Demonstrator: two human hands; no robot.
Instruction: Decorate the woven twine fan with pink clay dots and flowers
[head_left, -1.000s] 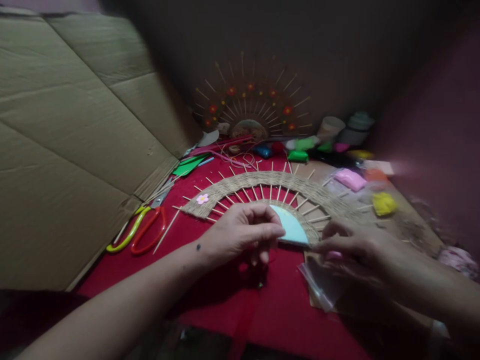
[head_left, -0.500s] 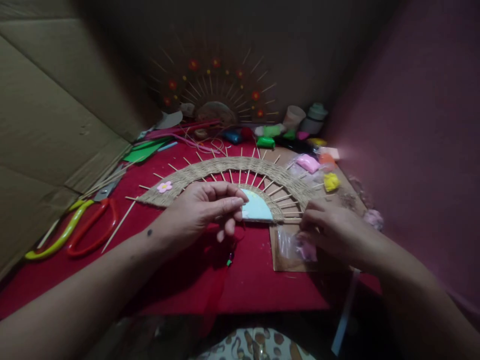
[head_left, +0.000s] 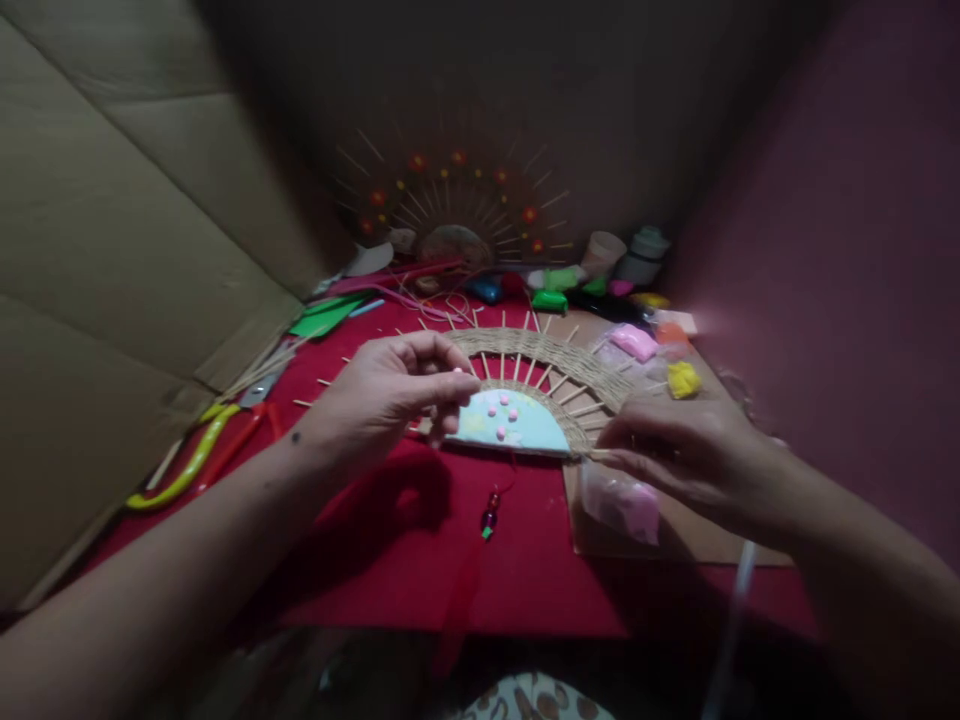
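Observation:
My left hand (head_left: 409, 390) is over the left part of a woven fan (head_left: 540, 347), thumb and forefinger pinched on a tiny pink ball (head_left: 458, 371). The fan's light blue half-round centre (head_left: 536, 425) carries several small pink dots (head_left: 502, 432). At the fan's lower right, my right hand (head_left: 667, 455) is closed, with its fingertips at a thin stick end (head_left: 598, 454); whether it grips the stick is unclear. Below that hand lies a plastic bag with pink clay (head_left: 637, 510). A beaded string (head_left: 489, 515) hangs below the fan's centre.
Scissors with yellow and red handles (head_left: 196, 465) lie at the left by a cardboard wall (head_left: 135, 240). Yellow clay (head_left: 683, 380) and pink clay (head_left: 634, 342) lie at the right. A flower-decorated fan (head_left: 454, 245), a cup (head_left: 602, 254) and a bottle (head_left: 643, 256) stand behind.
The view has shifted, so the scene sits further right. My left hand has moved off the blue centre, uncovering the pink dots. My right hand has come to the fan's lower right stick end.

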